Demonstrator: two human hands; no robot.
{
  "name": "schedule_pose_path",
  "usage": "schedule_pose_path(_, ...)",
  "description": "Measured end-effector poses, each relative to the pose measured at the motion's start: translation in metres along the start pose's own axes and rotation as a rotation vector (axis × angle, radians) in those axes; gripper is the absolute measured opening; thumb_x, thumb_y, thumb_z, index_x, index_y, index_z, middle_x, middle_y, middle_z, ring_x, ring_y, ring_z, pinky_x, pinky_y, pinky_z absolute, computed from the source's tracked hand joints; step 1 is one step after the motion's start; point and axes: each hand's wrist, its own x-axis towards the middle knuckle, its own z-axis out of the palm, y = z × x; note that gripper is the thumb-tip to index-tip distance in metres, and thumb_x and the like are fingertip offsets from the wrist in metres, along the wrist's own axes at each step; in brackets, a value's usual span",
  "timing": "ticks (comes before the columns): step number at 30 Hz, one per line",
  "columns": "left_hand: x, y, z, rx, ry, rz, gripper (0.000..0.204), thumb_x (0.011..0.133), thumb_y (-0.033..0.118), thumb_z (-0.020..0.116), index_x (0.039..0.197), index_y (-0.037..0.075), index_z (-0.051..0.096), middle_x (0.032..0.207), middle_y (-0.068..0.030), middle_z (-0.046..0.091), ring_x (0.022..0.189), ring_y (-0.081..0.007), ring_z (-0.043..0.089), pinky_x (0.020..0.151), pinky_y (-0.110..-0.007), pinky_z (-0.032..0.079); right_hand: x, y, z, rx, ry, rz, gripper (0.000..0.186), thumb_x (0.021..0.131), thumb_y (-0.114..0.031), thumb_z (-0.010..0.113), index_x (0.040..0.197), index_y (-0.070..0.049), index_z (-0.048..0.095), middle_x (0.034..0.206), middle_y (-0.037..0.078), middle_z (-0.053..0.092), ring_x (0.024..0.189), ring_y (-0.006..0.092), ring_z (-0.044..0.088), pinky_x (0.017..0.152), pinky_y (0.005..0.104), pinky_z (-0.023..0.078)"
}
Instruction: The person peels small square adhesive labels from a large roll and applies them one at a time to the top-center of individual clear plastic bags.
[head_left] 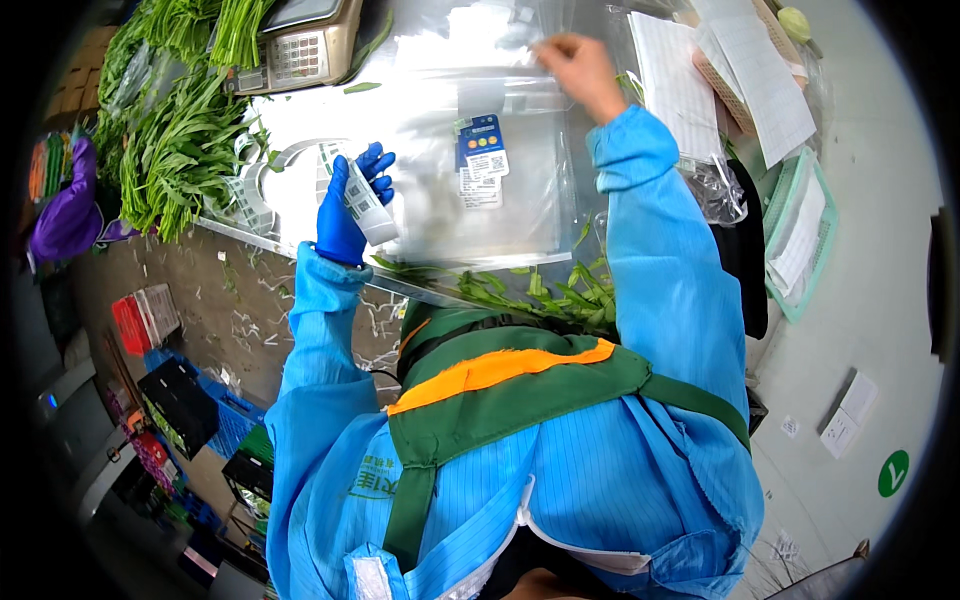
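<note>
My left hand (350, 205), in a blue glove, is closed on a strip of white printed labels (368, 205). The rest of the strip (258, 190) curls over the table toward the greens. In front of me lies a stack of clear plastic bags (540, 210). On the top bag sit a blue and white label (482, 145) and a white printed label (480, 188). My bare right hand (585, 72) is above the far right corner of the bags, fingers bent together. Whatever its fingertips may hold is too small to make out.
Bunches of leafy greens (180, 140) fill the table's left side, beside a weighing scale (300, 50). Loose leaves (540, 295) lie along the near edge. Paper sheets (680, 85) and a pink basket (735, 85) are at the right, with a green basket (815, 240) beyond.
</note>
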Motion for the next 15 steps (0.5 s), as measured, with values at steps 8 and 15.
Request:
schedule_pose_path(8, -0.013, -0.033, 0.034, -0.279, -0.129, -0.071, 0.059, 0.099, 0.046, 0.036, 0.142, 0.006, 0.035, 0.146, -0.0154, 0.036, 0.132, -0.0294, 0.039, 0.108, -0.044, 0.033, -0.060, -0.077, 0.028, 0.106, -0.027, -0.087, 0.043, 0.078, -0.020, 0.072, 0.114, -0.002, 0.058, 0.099, 0.016, 0.065, 0.094, 0.0288, 0.063, 0.083, 0.0377, 0.048)
schedule_pose_path(15, -0.009, -0.056, 0.050, -0.122, -0.167, -0.034, 0.057, 0.100, 0.040, 0.034, 0.142, 0.003, 0.034, 0.143, -0.0174, 0.038, 0.127, -0.0292, 0.043, 0.108, -0.041, 0.034, -0.139, -0.078, 0.089, 0.292, -0.542, -0.118, 0.035, 0.079, -0.006, 0.069, 0.113, -0.005, 0.062, 0.093, 0.013, 0.067, 0.086, 0.0246, 0.064, 0.079, 0.0349, 0.050)
